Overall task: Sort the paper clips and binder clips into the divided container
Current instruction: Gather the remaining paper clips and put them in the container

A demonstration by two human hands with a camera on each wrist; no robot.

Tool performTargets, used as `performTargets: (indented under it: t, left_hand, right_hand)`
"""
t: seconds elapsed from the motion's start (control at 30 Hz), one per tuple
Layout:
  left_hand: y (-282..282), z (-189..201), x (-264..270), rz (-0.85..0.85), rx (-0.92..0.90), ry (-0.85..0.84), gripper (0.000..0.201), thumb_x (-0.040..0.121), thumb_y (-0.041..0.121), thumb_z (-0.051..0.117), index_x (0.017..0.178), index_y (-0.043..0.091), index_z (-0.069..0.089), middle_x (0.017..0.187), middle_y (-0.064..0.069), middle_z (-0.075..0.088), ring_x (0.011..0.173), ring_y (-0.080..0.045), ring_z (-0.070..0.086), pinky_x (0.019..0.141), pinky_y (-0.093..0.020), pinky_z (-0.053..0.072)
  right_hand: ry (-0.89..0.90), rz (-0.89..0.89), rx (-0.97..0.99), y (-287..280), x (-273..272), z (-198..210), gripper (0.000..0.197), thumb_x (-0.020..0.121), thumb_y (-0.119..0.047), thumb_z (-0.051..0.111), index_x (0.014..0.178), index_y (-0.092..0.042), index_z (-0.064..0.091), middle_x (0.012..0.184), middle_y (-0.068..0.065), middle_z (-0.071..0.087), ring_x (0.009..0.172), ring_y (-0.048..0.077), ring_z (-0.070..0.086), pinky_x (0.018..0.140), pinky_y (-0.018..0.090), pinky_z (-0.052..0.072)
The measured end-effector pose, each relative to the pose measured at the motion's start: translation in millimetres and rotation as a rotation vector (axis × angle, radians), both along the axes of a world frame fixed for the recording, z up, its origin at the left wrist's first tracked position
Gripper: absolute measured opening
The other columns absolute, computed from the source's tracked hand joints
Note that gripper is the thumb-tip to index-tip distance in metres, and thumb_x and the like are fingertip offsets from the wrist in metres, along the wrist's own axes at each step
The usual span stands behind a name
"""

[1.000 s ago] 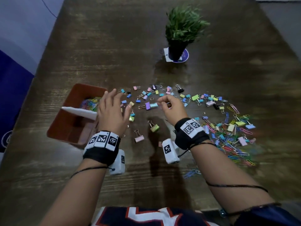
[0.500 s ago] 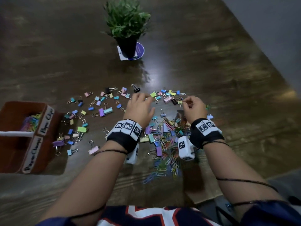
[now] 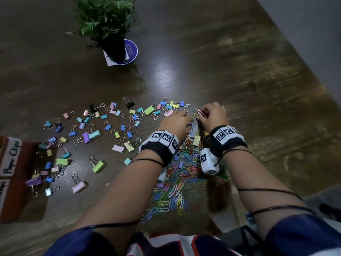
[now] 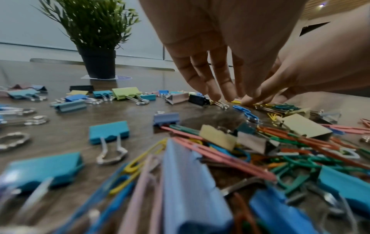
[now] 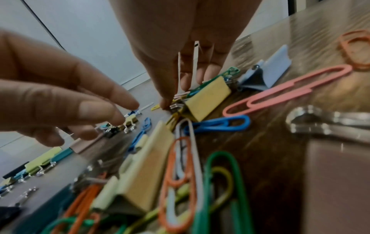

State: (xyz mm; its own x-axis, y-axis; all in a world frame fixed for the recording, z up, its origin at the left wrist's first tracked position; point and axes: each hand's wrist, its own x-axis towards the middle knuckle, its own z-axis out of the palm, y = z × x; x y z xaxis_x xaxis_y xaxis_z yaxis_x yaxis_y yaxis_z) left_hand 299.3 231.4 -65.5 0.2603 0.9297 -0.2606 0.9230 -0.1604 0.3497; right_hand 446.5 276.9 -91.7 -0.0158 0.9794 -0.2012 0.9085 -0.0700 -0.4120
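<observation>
Dark wood grain runs across the counter [image 3: 230,74], which carries a potted plant [image 3: 107,21] at the far side and a brown divided container [image 3: 16,198] at the left edge, one white label on its wall reading "Paper Clips". Pastel binder clips [image 3: 96,134] lie scattered between the container and the hands, while a tangle of coloured paper clips [image 3: 177,189] spreads beneath both wrists. Both hands meet at the far end of that pile. In the left wrist view the left hand [image 3: 176,122] reaches down with its fingers [image 4: 218,88] straight and slightly spread, tips touching the counter among small clips — holding nothing. In the right wrist view the right hand [image 3: 215,115] points down too, its fingers [image 5: 166,95] drawn together at the wire handles of a yellow binder clip [image 5: 208,98]; whether they actually pinch it I cannot tell. A pink paper clip [image 5: 290,90] and a blue one [image 5: 218,125] lie just beside that clip.
</observation>
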Motion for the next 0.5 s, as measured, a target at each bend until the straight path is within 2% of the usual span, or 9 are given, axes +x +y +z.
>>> performTargets:
  t: [0.13, 0.2, 0.3, 0.37, 0.5]
  left_hand:
    - [6.2, -4.2, 16.2, 0.083, -0.036, 0.068, 0.036, 0.091, 0.041, 0.058, 0.117, 0.016, 0.057, 0.119, -0.004, 0.057, 0.114, -0.024, 0.051, 0.088, -0.036, 0.044]
    - [5.9, -8.3, 20.5, 0.144, -0.067, 0.090, 0.038, 0.090, 0.041, 0.060, 0.117, 0.015, 0.055, 0.118, -0.005, 0.059, 0.113, -0.025, 0.051, 0.087, -0.037, 0.046]
    - [3.2, -10.8, 21.1, 0.209, -0.076, 0.090, 0.029, 0.091, 0.034, 0.060, 0.113, 0.015, 0.059, 0.112, -0.005, 0.063, 0.112, -0.024, 0.052, 0.084, -0.035, 0.045]
    - [0.9, -11.3, 19.1, 0.231, -0.082, 0.079, 0.023, 0.092, 0.028, 0.059, 0.110, 0.015, 0.062, 0.108, -0.004, 0.065, 0.112, -0.024, 0.052, 0.084, -0.036, 0.047]
    - [-1.6, -12.4, 15.5, 0.192, -0.094, 0.043, 0.019, 0.092, 0.021, 0.055, 0.109, 0.015, 0.063, 0.112, -0.004, 0.062, 0.115, -0.025, 0.047, 0.088, -0.037, 0.044]
  right_hand:
    - [0.087, 0.040, -0.025, 6.3, 1.4, -2.6, 0.008, 0.084, -0.021, 0.069, 0.085, -0.014, 0.066, 0.102, 0.003, 0.056, 0.106, 0.024, 0.044, 0.091, 0.035, 0.039]
    - [0.067, 0.080, -0.058, 9.8, 0.5, -0.3, 0.007, 0.085, -0.020, 0.068, 0.081, -0.014, 0.065, 0.098, 0.004, 0.058, 0.102, 0.022, 0.048, 0.089, 0.034, 0.040]
    - [0.028, 0.129, -0.092, 13.3, -2.1, 4.2, 0.011, 0.085, -0.016, 0.065, 0.074, -0.018, 0.062, 0.090, 0.006, 0.064, 0.087, 0.021, 0.058, 0.079, 0.030, 0.048]
    - [-0.017, 0.144, -0.104, 13.1, -4.6, 6.5, 0.010, 0.085, -0.014, 0.063, 0.075, -0.015, 0.064, 0.088, 0.007, 0.066, 0.081, 0.019, 0.058, 0.074, 0.028, 0.048]
    - [-0.048, 0.140, -0.152, 13.4, -7.4, 8.4, 0.008, 0.084, -0.013, 0.062, 0.084, -0.008, 0.067, 0.089, 0.010, 0.067, 0.085, 0.024, 0.062, 0.076, 0.031, 0.052]
